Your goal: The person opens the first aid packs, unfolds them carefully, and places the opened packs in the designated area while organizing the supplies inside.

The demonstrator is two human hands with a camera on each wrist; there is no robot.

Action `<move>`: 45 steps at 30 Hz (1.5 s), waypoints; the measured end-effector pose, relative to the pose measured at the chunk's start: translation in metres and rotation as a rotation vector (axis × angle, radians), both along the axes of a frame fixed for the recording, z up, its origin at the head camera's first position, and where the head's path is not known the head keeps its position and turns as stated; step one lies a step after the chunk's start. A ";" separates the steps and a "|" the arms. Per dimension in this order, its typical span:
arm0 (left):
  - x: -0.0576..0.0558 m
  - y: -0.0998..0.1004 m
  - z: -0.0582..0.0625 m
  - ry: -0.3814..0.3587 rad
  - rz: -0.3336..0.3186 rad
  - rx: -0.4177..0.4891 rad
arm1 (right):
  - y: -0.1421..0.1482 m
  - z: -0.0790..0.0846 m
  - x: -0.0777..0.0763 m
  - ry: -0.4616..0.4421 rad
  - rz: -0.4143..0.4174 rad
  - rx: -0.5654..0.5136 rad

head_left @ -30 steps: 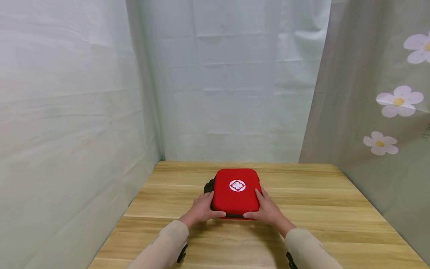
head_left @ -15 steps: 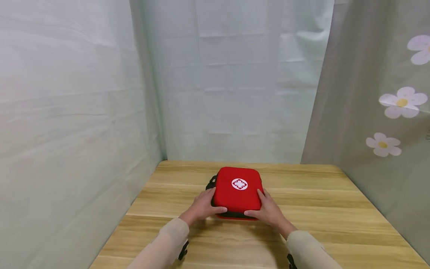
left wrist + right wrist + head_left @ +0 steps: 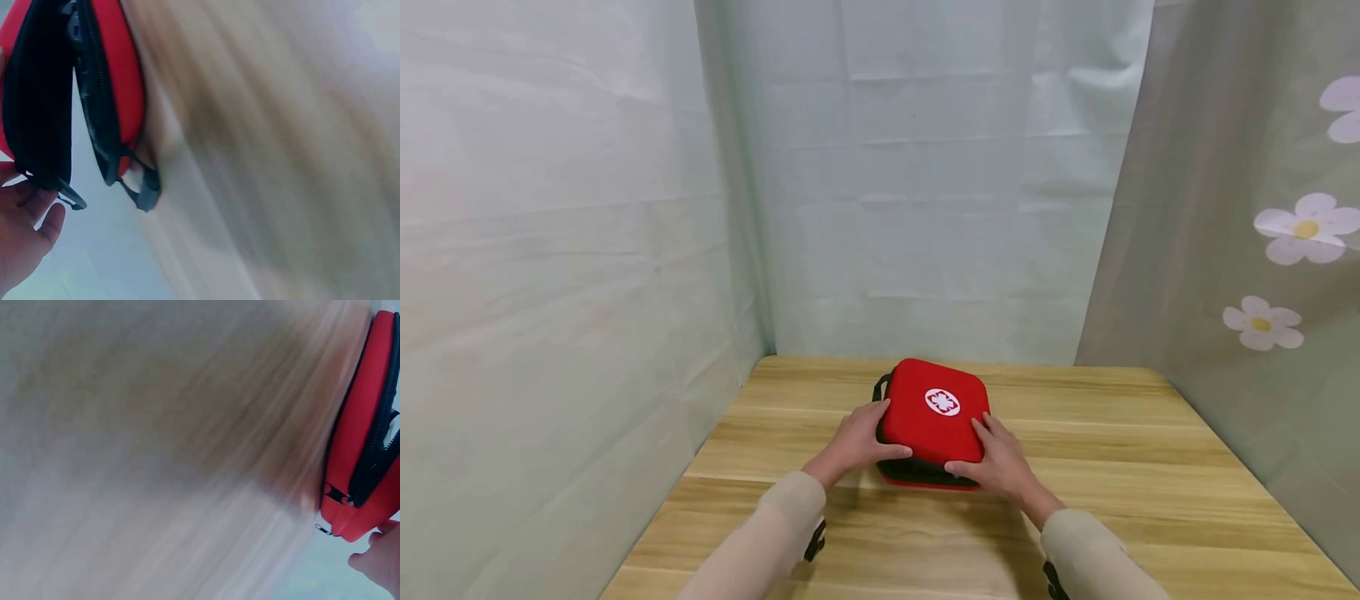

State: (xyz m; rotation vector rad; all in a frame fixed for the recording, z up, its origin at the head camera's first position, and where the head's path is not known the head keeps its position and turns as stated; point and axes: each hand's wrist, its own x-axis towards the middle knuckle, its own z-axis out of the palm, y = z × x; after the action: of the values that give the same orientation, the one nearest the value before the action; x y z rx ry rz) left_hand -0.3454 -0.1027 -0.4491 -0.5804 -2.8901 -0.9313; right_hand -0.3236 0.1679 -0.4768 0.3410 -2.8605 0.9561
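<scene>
A red first-aid case (image 3: 917,421) with a white cross emblem lies on the wooden table, its lid partly raised along the front and left. My left hand (image 3: 856,442) grips the lid's left front corner. At the right front corner, my right hand (image 3: 1003,465) holds the lid with the thumb along the front edge. In the left wrist view a gap shows between the dark-lined lid (image 3: 40,94) and the red base (image 3: 123,69); black handle loops (image 3: 149,190) stick out there. The right wrist view shows the zipper (image 3: 375,434) parted, closing to a narrow angle near the zipper pull (image 3: 337,495).
The wooden table (image 3: 1097,450) extends around the case on all sides. Pale curtains (image 3: 955,183) hang behind the table and at the left, and a flowered curtain (image 3: 1195,208) hangs on the right.
The lid has risen from the base at the front and left, widening the gap. Both hands keep their hold, the left one moving up with the lid. The head view has shifted slightly.
</scene>
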 end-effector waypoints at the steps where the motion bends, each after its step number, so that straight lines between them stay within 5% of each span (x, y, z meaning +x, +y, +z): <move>1: 0.000 0.001 0.003 -0.003 0.000 -0.006 | -0.001 0.002 0.000 0.011 0.008 0.011; 14: -0.001 0.018 0.043 0.100 -0.060 -0.112 | -0.024 0.041 -0.007 0.135 0.148 0.084; 29: 0.002 0.051 0.091 0.110 -0.110 -0.185 | -0.025 0.070 -0.007 0.087 0.155 -0.010; 37: -0.004 0.058 0.098 0.128 -0.095 -0.130 | -0.015 0.073 -0.006 0.094 0.119 -0.127; 45: -0.011 0.035 0.080 0.118 -0.034 -0.050 | -0.004 0.077 -0.006 0.062 0.062 -0.211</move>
State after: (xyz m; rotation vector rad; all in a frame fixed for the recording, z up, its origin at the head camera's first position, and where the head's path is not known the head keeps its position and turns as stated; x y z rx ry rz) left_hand -0.3569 -0.0680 -0.3695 -0.6671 -2.8133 -0.8022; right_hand -0.3292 0.1644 -0.3996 0.4320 -2.6761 1.2224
